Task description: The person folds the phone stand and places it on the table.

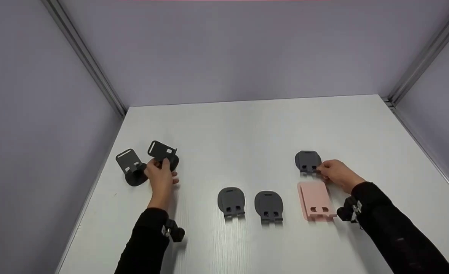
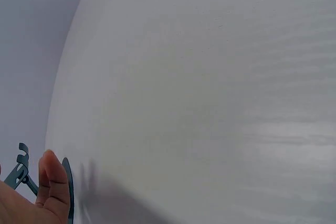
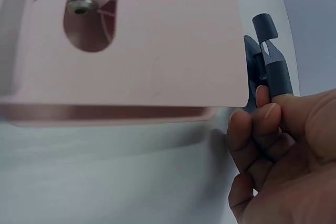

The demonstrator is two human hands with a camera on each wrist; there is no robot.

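Several phone stands lie on a white table [image 1: 247,125]. My left hand [image 1: 159,176] grips an unfolded dark grey stand [image 1: 164,154] at the left; its thumb [image 2: 52,184] shows beside the stand's base [image 2: 67,187] in the left wrist view. A second unfolded dark stand [image 1: 130,166] sits just left of it. My right hand [image 1: 334,173] pinches the edge of a folded dark stand [image 1: 307,160] at the right, fingers [image 3: 262,124] curled on its hooked lip [image 3: 273,56]. A folded pink stand [image 1: 315,199] lies just in front of that hand and fills the right wrist view [image 3: 126,40].
Two folded dark grey stands [image 1: 231,201] [image 1: 269,205] lie side by side at the table's front middle. Grey walls with metal corner rails [image 1: 87,61] enclose the table on three sides. Bare table surface spreads behind the stands.
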